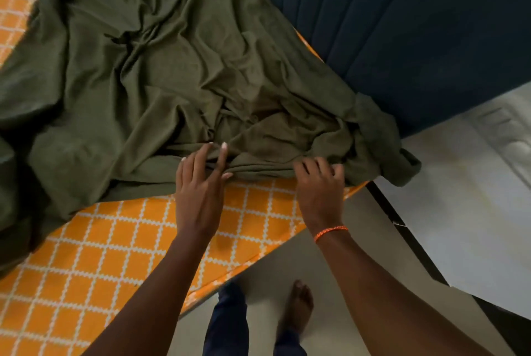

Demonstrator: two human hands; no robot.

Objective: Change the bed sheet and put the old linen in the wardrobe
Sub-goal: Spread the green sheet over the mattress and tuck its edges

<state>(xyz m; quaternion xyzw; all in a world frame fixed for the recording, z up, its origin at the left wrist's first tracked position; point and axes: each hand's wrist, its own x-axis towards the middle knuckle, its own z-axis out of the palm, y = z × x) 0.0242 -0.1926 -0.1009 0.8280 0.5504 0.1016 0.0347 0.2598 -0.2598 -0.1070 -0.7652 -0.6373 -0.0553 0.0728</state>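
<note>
Olive sheet [161, 68] | left hand [199, 191] flat on it | right hand [320, 186] pinching edge

Bedroom in a home, def. There's a bed [94, 263] w/ an orange-and-white grid cover, a crumpled olive sheet [149, 74] spread over it, and a dark blue padded headboard [416, 25] at its end. Bare foot [298, 306] on the plain floor [339, 283] beside it.

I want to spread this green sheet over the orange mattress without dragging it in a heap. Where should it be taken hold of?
Grip the green sheet along its near bunched hem, where the left hand and right hand already are, coming from the bed's foot-side edge. The folds gather there into a thick ridge, probably easy to pinch and pull out flat across the orange mattress.
</note>
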